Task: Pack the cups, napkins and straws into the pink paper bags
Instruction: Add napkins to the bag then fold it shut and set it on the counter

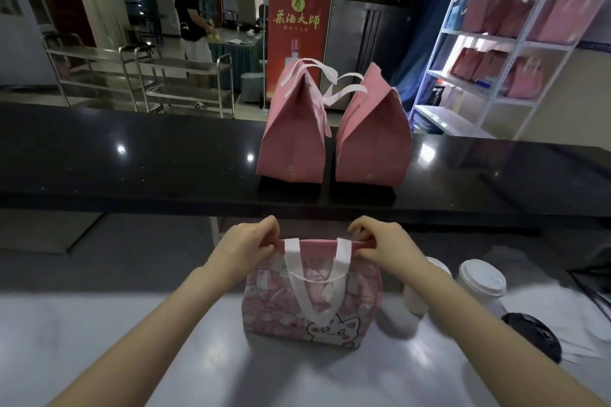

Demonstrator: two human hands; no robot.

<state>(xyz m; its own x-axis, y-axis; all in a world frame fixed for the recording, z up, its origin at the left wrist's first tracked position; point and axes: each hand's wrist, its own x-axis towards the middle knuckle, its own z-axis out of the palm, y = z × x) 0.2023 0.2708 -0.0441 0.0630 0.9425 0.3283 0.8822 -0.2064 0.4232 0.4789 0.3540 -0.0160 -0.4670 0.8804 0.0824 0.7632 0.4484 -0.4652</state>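
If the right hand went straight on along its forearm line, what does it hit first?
Likely the front edge of the black counter, below the standing pink bag on the right. The right hand pinches the rim of the cat-print bag; depth to the counter is unclear.

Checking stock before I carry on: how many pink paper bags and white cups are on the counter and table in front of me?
Plain pink paper bags on the black counter: 2
Pink cat-print paper bag, top pinched by left hand and right hand: 1
White lidded paper cups on the grey table: 2
Total: 5
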